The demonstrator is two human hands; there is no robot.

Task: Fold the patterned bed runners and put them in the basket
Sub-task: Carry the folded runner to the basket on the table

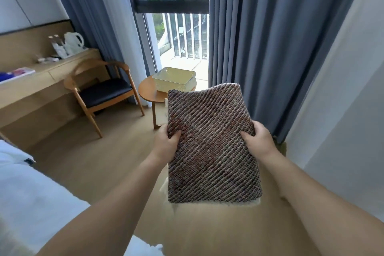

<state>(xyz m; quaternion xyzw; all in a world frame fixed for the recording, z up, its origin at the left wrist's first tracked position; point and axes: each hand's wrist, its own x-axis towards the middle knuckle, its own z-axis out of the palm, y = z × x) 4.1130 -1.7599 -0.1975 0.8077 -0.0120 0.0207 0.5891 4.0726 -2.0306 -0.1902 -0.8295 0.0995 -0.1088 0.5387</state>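
A folded bed runner (212, 145) with a brown and grey woven pattern is held flat in the air in front of me, above the wooden floor. My left hand (166, 143) grips its left edge, thumb on top. My right hand (258, 141) grips its right edge the same way. Beyond the runner's far edge, a cream plastic basket (173, 78) with perforated walls stands on a small round wooden table (148, 91) by the window. The runner hides the table's near right part. I see nothing inside the basket from here.
A wooden armchair (99, 91) with a dark seat stands left of the table, at a long wooden desk (41, 81) bearing a white kettle (72, 42). Grey curtains (270, 48) hang at the right. White bedding (27, 199) fills the lower left.
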